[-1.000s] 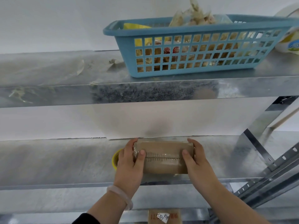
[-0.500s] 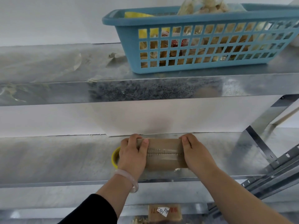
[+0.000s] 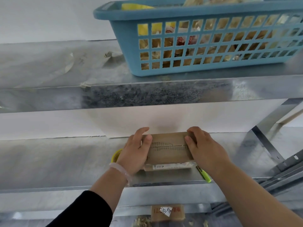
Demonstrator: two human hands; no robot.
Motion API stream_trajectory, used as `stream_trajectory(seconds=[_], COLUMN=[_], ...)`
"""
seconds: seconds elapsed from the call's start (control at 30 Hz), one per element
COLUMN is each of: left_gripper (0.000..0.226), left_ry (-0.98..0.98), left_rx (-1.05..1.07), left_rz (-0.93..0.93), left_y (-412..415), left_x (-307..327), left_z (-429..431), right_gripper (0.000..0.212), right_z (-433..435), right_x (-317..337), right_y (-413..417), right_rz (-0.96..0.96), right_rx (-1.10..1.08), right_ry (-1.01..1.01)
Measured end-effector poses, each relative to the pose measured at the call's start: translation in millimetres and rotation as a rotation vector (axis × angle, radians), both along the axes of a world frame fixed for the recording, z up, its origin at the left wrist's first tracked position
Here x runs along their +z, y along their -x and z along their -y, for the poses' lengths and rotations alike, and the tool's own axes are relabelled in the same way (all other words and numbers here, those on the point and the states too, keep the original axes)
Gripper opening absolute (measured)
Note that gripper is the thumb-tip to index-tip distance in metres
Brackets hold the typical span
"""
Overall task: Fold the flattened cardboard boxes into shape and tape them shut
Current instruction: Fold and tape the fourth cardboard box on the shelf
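Holding a small cardboard box (image 3: 168, 149) by both ends on the lower metal shelf (image 3: 57, 161), close against the white wall behind; gripping its left end with the left hand (image 3: 134, 153), thumb lying on the top face, fingers curling together over the far edge; gripping its right end with the right hand (image 3: 206, 149) in the same way, thumb pressing on the top, fingers bending round the far corner; showing a taped seam running left to right across the top, between the two thumbs; sitting, as far as can be told, on a flat packet (image 3: 168, 166) wrapped in clear film, with the packet's front edge sticking out toward the viewer.

Wearing a pale bracelet (image 3: 120, 169) on the left wrist and a black sleeve (image 3: 85, 208) further up that arm.

Peeking out from behind the left hand, just beside the box: a yellow tape roll (image 3: 115, 155), lying on the same shelf and mostly hidden; lying near the shelf's front edge, just right of the packet and partly under the right wrist: a yellow-green marker (image 3: 204, 175).

Standing on the upper shelf (image 3: 49, 71), above and to the right: a blue basket (image 3: 180, 13), holding packets seen through its grid wall, too blurred for naming; showing below the lower shelf, at the bottom of the view: a brown cardboard piece (image 3: 167, 212) bearing a white handwritten label.
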State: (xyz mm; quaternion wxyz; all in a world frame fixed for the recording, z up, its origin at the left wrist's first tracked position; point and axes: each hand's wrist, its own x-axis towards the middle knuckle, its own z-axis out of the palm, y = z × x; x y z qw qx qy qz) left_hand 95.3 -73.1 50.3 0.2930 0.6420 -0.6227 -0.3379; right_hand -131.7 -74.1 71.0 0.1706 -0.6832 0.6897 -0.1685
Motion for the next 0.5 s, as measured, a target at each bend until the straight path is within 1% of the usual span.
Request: stream_trajectory(seconds=[0.07, 0.13, 0.2, 0.33, 0.43, 0.5], left_gripper=[0.04, 0.044, 0.054, 0.066, 0.071, 0.067], left_ry=[0.043, 0.105, 0.158, 0.2, 0.211, 0.17], left_rx=[-0.047, -0.08, -0.103, -0.086, -0.112, -0.132], left_rz=[0.075, 0.218, 0.322, 0.409, 0.484, 0.501], left_y=[-3, -3, -1, 1, -2, -4], left_x=[-10, -18, -25, -29, -26, -23], left_z=[-6, -11, -14, -7, 5, 13], right_gripper=[0.023, 0.027, 0.034, 0.044, 0.064, 0.078], right_z=[2, 2, 1, 6, 11, 14], right_x=[-4, -10, -18, -26, -29, -30], right_y=[-1, -6, -12, -12, -7, -7], right_rz=[-0.022, -0.056, -0.087, -0.081, -0.168, -0.209], right_rx=[0.01, 0.034, 0.074, 0.094, 0.171, 0.228], right_ry=[-0.017, -0.043, -0.066, -0.082, -0.099, -0.087])
